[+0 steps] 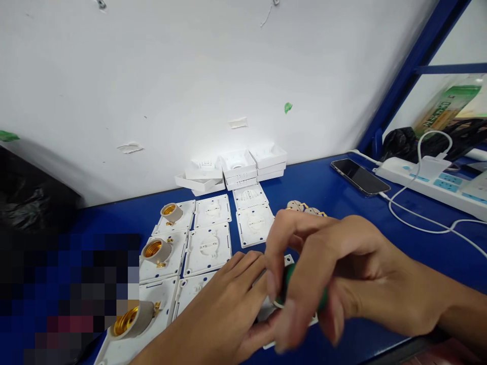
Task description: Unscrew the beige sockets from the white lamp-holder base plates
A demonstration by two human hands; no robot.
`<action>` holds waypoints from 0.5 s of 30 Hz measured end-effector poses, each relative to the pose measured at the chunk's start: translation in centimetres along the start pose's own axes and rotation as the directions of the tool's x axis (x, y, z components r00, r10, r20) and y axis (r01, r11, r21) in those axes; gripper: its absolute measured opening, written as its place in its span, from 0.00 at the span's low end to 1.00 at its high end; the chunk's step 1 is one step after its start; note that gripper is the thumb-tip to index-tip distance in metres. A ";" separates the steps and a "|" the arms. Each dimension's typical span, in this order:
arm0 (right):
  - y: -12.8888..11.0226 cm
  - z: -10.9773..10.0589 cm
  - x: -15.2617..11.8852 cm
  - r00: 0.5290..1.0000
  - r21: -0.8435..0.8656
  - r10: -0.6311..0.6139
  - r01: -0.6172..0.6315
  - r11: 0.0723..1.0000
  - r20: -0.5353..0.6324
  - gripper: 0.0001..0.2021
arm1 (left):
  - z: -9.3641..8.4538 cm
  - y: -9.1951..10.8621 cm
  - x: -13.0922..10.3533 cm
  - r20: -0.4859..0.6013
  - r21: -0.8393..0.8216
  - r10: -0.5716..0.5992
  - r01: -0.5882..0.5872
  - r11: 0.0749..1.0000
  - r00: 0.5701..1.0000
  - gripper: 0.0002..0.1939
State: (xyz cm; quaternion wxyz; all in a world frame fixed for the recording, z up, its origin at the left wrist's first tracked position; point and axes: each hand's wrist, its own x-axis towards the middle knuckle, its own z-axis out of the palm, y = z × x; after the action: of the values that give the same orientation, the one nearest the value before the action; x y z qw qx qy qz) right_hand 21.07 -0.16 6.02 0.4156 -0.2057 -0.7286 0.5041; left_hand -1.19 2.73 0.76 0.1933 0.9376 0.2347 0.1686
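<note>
My right hand (323,268) is closed around a green-handled tool (289,284), over a white plate (289,260) that is mostly hidden. Under it, my left hand (236,299) reaches in from the left, its fingers against a part at that plate; what they grip is hidden. To the left, lamp sockets with gold-coloured threads (157,250) sit on white square plates (173,258). More white plates without sockets (208,247) lie beside them. Round beige parts with brass tabs (295,206) lie just behind my right hand.
White box-shaped covers (239,166) are stacked against the wall (190,76). At the right on the blue table (312,177) are a phone (359,176) with a cable and a white power strip (437,185). A black bag (34,192) stands at the left.
</note>
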 end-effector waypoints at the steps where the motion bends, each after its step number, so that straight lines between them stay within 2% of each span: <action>1: 0.1 0.0 0.0 1.000 0.000 0.004 -0.004 1.000 0.003 0.16 | -0.1 0.1 0.1 0.019 -0.006 0.009 -0.009 1.000 1.000 0.11; 5: 0.7 -0.4 0.3 0.995 -0.013 -0.059 0.058 0.998 -0.086 0.14 | -0.1 0.3 0.1 0.053 0.007 0.020 -0.020 1.000 0.998 0.12; 6: 0.8 -0.5 0.4 0.994 -0.009 -0.037 0.036 0.999 -0.102 0.13 | -0.1 0.2 0.0 0.045 0.017 0.024 -0.025 1.000 0.999 0.13; 9: 1.1 -0.6 0.5 0.998 0.003 -0.011 0.011 1.000 -0.060 0.13 | 0.1 0.1 -0.2 0.043 0.027 0.028 -0.029 0.999 0.999 0.14; 12: 1.4 -0.5 0.6 0.989 0.038 -0.100 0.105 0.994 -0.112 0.10 | 0.1 0.0 -0.3 0.057 0.020 0.025 -0.026 0.999 0.998 0.16; 13: 1.6 -0.4 0.6 0.981 0.071 -0.162 0.170 0.983 -0.106 0.11 | 0.1 0.0 -0.4 0.064 0.018 0.026 -0.027 0.999 0.998 0.17; 15: 1.9 -0.3 0.6 0.991 0.117 -0.119 0.126 0.985 -0.063 0.13 | 0.1 0.0 -0.4 0.082 0.015 0.026 -0.027 1.000 0.996 0.17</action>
State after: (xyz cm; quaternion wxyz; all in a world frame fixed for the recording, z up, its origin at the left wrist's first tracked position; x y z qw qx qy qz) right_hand 20.76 1.21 4.58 0.4779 -0.1491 -0.6961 0.5146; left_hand -1.48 2.51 0.62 0.1927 0.9483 0.2155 0.1308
